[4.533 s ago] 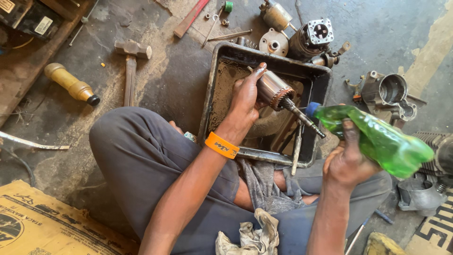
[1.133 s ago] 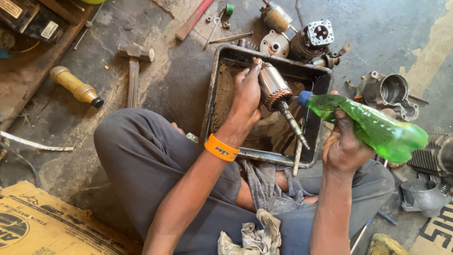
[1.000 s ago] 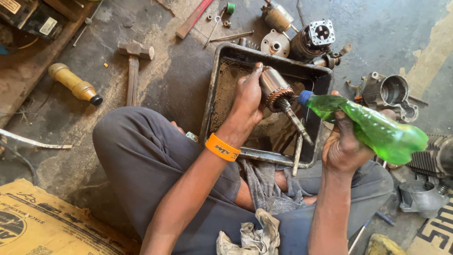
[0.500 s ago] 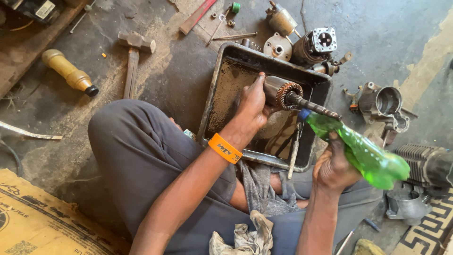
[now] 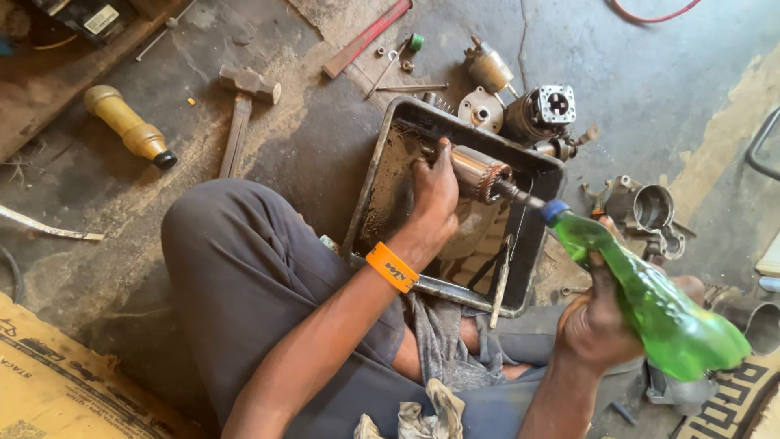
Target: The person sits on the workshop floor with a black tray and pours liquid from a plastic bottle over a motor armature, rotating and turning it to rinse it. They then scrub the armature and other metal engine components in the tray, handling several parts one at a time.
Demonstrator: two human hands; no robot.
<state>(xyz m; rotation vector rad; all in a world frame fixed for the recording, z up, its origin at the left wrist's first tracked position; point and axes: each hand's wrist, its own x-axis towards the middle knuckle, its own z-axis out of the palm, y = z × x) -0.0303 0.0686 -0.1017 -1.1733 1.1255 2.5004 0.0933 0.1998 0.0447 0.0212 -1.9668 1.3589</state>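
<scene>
Over the tray: left hand [image 5: 435, 191], fingers wrapped around a cylindrical metal motor armature with copper windings [image 5: 479, 175], keeps it above the black rectangular metal tray [image 5: 375, 175], likely to catch drips.
Right hand [image 5: 600, 325]: fingers closed on a tilted green plastic bottle [image 5: 650, 305], blue nozzle near the shaft.
Around: wooden-handled hammer [image 5: 240, 114], yellow bottle [image 5: 128, 126], motor housings [image 5: 540, 110] crowding the floor [image 5: 650, 73].

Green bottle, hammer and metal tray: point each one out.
green bottle [image 5: 650, 301]: head view, on its squeezed body.
hammer [image 5: 249, 84]: head view, on its steel head.
metal tray [image 5: 368, 195]: head view, on its left wall.
</scene>
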